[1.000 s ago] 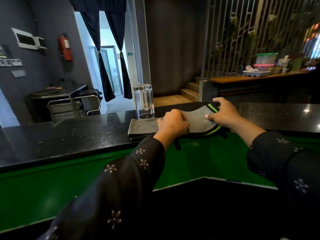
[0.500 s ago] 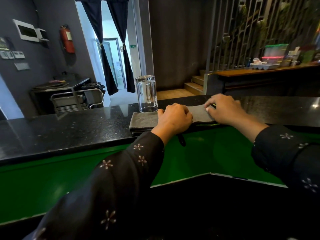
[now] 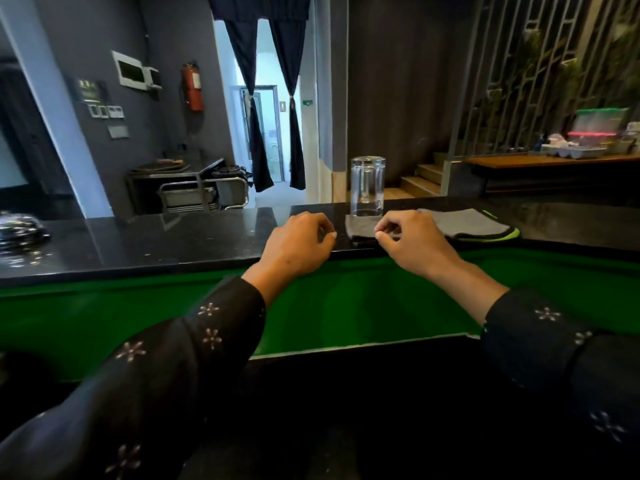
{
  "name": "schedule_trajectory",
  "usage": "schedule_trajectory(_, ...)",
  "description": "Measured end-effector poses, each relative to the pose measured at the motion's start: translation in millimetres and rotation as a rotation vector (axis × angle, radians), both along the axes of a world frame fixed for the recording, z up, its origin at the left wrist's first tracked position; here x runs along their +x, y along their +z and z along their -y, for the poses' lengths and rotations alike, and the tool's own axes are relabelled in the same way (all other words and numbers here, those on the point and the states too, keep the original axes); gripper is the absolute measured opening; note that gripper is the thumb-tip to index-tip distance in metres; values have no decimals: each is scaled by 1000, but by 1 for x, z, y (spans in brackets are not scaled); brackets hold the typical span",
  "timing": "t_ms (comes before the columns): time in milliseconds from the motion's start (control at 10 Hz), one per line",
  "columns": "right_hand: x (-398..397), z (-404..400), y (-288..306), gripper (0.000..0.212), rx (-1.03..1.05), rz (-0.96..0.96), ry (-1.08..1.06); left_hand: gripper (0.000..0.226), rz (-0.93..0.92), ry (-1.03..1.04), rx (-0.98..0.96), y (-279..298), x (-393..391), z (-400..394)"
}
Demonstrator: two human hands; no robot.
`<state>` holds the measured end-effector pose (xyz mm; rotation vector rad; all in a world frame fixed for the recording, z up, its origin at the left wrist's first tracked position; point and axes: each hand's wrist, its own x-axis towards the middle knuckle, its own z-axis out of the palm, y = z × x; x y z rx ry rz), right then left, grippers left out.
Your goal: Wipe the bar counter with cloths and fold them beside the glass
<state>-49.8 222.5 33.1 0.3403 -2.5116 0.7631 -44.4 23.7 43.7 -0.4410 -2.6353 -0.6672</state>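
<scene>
bare counter [image 3: 173, 244] left of the glass [image 3: 367, 186]; folded cloths [image 3: 464, 225] fill its right, apparently touching.

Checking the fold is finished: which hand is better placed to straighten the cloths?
Probably the right hand: it hovers over the cloths beside the glass. The left hand is off to their left, over bare counter.

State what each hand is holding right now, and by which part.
Nothing is held. The left hand and right hand hover loosely curled at the counter edge, off the folded cloths lying by the glass.
</scene>
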Motion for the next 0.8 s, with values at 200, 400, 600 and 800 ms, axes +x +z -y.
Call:
schedule_trajectory(200,35,90,1,6,-58,-12,58,21,16,87,-16,5,52,103)
schedule_trajectory(400,63,159,13,6,-85,-6,65,21,-5,141,-27,12,96,178)
schedule_trajectory(600,84,204,54,3,-94,-119,132,17,-61,199,-2,41,121,219)
schedule_trajectory(800,91,213,114,6,-79,-253,168,21,-180,209,39,89,129,230)
